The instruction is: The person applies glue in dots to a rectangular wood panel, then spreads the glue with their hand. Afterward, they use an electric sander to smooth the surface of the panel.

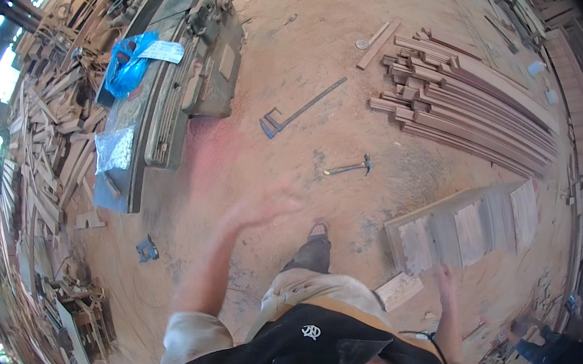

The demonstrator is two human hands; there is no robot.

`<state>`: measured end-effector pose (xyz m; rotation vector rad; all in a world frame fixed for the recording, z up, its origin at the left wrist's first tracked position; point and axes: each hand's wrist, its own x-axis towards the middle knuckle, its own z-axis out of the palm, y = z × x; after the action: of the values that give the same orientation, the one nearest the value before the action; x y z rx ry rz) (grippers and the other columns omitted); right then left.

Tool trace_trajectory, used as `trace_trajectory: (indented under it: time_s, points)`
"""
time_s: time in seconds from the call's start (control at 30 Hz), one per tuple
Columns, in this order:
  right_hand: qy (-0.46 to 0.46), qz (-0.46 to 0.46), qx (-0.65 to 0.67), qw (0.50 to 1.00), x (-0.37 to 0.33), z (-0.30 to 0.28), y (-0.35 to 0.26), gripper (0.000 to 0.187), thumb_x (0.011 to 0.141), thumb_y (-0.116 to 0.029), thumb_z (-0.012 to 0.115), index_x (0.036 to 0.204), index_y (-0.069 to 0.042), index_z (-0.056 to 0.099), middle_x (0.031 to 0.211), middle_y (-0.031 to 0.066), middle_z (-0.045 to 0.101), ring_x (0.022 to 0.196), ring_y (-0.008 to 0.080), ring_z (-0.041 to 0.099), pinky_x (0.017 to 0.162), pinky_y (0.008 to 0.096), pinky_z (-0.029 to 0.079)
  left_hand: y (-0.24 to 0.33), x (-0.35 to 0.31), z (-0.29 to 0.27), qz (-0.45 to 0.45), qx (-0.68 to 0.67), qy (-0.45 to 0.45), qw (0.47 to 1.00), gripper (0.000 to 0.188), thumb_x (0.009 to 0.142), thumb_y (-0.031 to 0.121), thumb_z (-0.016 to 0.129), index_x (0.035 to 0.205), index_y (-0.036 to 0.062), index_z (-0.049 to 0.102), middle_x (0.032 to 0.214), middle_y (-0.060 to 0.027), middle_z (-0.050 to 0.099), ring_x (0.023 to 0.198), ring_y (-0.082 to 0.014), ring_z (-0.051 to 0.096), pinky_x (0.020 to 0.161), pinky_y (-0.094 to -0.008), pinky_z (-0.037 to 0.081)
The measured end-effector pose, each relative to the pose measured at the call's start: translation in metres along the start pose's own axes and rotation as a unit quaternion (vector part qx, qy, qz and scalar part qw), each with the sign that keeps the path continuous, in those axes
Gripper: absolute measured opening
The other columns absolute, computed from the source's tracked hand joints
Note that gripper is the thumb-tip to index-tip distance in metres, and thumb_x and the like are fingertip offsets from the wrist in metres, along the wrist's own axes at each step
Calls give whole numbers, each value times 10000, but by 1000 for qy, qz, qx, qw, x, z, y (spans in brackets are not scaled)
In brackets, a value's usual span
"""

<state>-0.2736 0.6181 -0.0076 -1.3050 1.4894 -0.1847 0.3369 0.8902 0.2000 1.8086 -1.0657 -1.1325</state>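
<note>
My left hand (265,206) is raised in front of me above the dusty floor, blurred by motion, its fingers stretched forward and holding nothing. A claw hammer (345,169) with a dark and yellow handle lies on the floor to the right of that hand. Farther off lies a metal bar clamp (311,104). My right hand (445,274) hangs low on the right, beside the near edge of a wooden piece with pale panels (472,232); whether they touch I cannot tell. Its fingers are too small and blurred to read. A short light board (399,289) lies nearby.
Long brown mouldings (456,96) are stacked at the right. A green-grey machine (181,86) stands far left, a blue plastic bag (126,65) on it. Scrap wood (59,130) is heaped beyond. A small blue tool (146,248) lies left. Another person (551,343) is at lower right.
</note>
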Motion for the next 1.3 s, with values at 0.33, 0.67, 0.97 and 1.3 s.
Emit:
trace_trajectory:
  time_s: [0.33, 0.67, 0.97, 1.3]
  points:
    - [-154, 32, -42, 987, 47, 113, -93, 508, 1053, -237, 709, 1492, 5, 628, 1384, 202, 729, 1286, 266, 687, 1114, 404, 521, 232, 71, -66, 571, -146, -346, 730, 398, 909, 380, 840, 1190, 103, 791, 1483, -182, 599, 1373, -322, 555, 1180, -540, 384]
    - [-103, 29, -93, 990, 113, 128, -104, 521, 1050, -271, 713, 1483, 8, 635, 1393, 202, 728, 1300, 286, 687, 1121, 417, 518, 230, 225, -79, 511, -216, -519, 650, 367, 1002, 356, 739, 1167, 29, 735, 1295, -172, 681, 1184, -248, 633, 1054, -411, 485]
    - [226, -43, 273, 934, -58, 220, -294, 532, 1056, -345, 726, 1442, 13, 648, 1376, 160, 723, 1313, 264, 670, 1139, 416, 506, -211, 298, -141, -138, 408, -145, 891, 572, 1094, 501, 588, 1344, -3, 691, 1318, -176, 728, 1221, -272, 686, 1085, -420, 526]
    - [288, -613, 351, 646, -288, 291, -483, 888, 1011, -772, 487, 1346, 22, 702, 1364, 250, 700, 1310, 416, 668, 1162, 537, 475, -213, 395, -123, -106, 448, -573, 678, 389, 964, 300, 815, 1187, -17, 786, 1075, -110, 801, 966, -199, 753, 857, -367, 600]
